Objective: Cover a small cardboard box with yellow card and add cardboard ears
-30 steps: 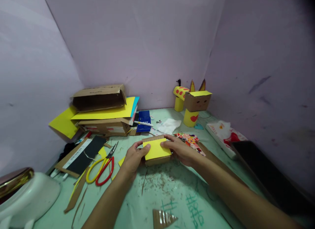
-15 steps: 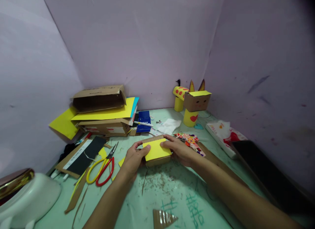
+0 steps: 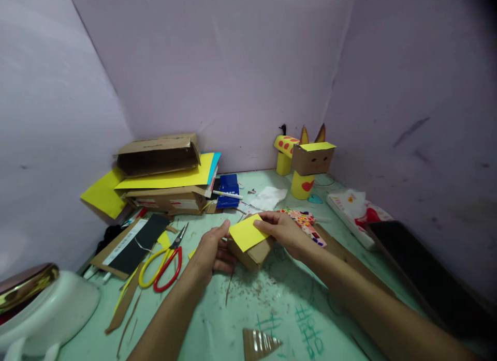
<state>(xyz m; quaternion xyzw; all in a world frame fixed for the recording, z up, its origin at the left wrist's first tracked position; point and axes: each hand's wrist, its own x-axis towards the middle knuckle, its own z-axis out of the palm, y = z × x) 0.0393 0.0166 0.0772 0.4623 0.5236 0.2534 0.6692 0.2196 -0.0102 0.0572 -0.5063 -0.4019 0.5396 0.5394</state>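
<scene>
A small cardboard box (image 3: 254, 258) with a yellow paper sheet (image 3: 248, 232) on its top is held up, turned and tilted, over the table. My right hand (image 3: 281, 231) grips it from the right, thumb pressing on the yellow sheet and fingers behind. At the box's left side is my left hand (image 3: 212, 250), open, thumb raised and fingers apart; whether its fingertips touch the box I cannot tell. Scissors (image 3: 166, 262) with one yellow and one red handle lie left of my left hand. A striped cardboard triangle (image 3: 260, 344) lies near the front edge.
At the back left, cardboard boxes (image 3: 166, 200) and yellow sheets are stacked. A cardboard animal figure (image 3: 312, 162) stands at the back right. A white tray (image 3: 357, 221) and a dark slab (image 3: 419, 278) lie right. A white pot (image 3: 66, 309) stands front left.
The box has turned, bringing one corner towards me. My left hand has let go of it, its thumb leaving the yellow sheet. My right hand still grips it.
</scene>
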